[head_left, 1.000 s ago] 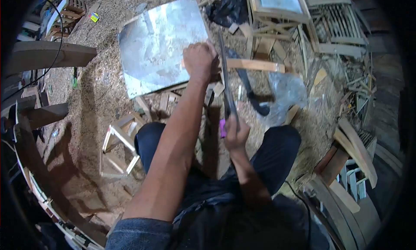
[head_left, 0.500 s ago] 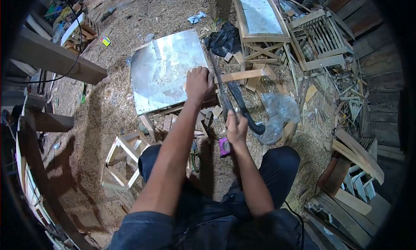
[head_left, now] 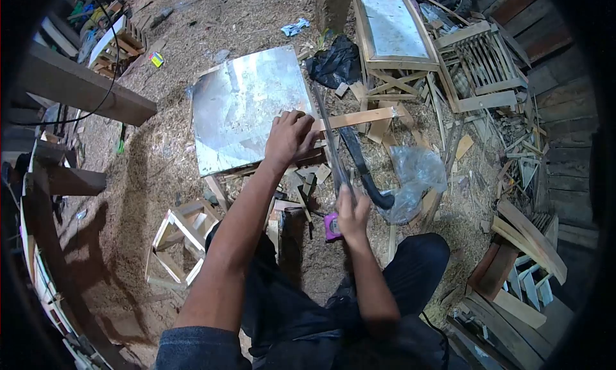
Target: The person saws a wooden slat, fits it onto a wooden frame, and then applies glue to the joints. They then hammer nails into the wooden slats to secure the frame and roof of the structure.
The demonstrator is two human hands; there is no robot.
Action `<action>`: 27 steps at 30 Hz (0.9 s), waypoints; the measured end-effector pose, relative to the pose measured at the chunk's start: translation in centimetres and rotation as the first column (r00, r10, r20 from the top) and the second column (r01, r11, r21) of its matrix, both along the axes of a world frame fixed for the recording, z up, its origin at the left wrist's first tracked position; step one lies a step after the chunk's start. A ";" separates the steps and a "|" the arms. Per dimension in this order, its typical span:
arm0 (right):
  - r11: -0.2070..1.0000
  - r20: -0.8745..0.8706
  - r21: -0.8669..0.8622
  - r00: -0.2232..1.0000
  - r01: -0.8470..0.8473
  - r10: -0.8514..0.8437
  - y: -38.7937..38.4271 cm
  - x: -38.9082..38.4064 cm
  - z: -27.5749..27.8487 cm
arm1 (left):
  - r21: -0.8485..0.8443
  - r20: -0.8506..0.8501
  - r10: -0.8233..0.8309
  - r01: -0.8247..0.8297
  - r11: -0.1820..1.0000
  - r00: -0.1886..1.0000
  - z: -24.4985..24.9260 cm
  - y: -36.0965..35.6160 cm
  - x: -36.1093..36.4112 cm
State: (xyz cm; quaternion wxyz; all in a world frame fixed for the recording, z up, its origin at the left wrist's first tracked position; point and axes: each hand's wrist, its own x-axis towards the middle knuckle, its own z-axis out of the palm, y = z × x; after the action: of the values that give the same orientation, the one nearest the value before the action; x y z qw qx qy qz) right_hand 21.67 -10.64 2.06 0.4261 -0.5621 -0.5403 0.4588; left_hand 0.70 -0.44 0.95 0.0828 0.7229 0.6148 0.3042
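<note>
My left hand (head_left: 289,139) is closed over the near end of a thin wooden strip (head_left: 362,117), holding it at the right edge of a low table with a worn metal-sheet top (head_left: 244,100). The strip sticks out to the right, beyond the table. In my right hand (head_left: 351,213), fingers wrapped around its handle, is a handsaw (head_left: 331,139). Its long blade points away from me and crosses the strip just right of the table edge. The handle is mostly hidden by my fingers. Close beside my right hand is a purple tape measure (head_left: 332,227).
A long dark tool with a curved black handle (head_left: 380,195) lies right of the saw, by clear plastic (head_left: 414,177). A small wooden frame (head_left: 183,245) is at left. A black bag (head_left: 335,62) and a framed wooden piece (head_left: 393,25) lie farther off. Sawdust and offcuts cover the ground.
My right hand has drawn the saw back toward my body. The fingers of my left hand have shifted slightly on the strip, and the view has moved a little.
</note>
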 end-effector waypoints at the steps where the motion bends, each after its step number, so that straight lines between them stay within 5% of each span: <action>1: 0.996 -0.051 -0.084 0.999 0.006 -0.010 -1.5 0.5 0.9 | -0.005 0.002 0.002 -0.002 1.000 1.000 -0.2 0.1 -0.1; 9: 1.000 0.093 -0.003 0.995 -0.022 0.022 2.1 -1.1 1.4 | -0.022 -0.034 -0.040 0.039 0.999 0.999 -0.1 0.0 -0.2; 12: 0.998 -0.094 -0.061 0.995 -0.028 0.022 -2.8 1.3 2.4 | -0.001 -0.015 -0.044 0.044 0.999 0.999 -0.4 0.0 -0.1; 15: 0.995 -0.106 -0.083 0.994 -0.047 0.038 -2.2 1.6 0.8 | -0.011 -0.027 -0.072 0.072 0.997 0.997 -0.3 0.2 -0.3; 18: 0.998 0.015 -0.057 1.000 -0.011 0.012 3.8 -2.3 2.1 | -0.011 -0.054 -0.058 0.058 0.998 0.997 -0.7 0.2 -0.4; 23: 0.999 -0.010 0.019 0.999 -0.035 0.035 -3.9 1.6 1.5 | -0.047 -0.053 -0.083 0.081 0.996 0.995 -0.5 0.0 -0.3; 27: 0.995 -0.004 -0.082 0.998 -0.056 0.056 3.3 -1.9 1.7 | 0.014 -0.037 -0.071 0.072 0.997 0.997 -0.6 0.2 -0.3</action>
State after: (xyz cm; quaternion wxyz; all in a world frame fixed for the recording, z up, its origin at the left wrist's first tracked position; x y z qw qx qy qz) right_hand 19.73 -7.33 3.77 0.3902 -0.5632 -0.5362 0.4929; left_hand 0.37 -0.28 0.38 0.0765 0.7506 0.5876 0.2924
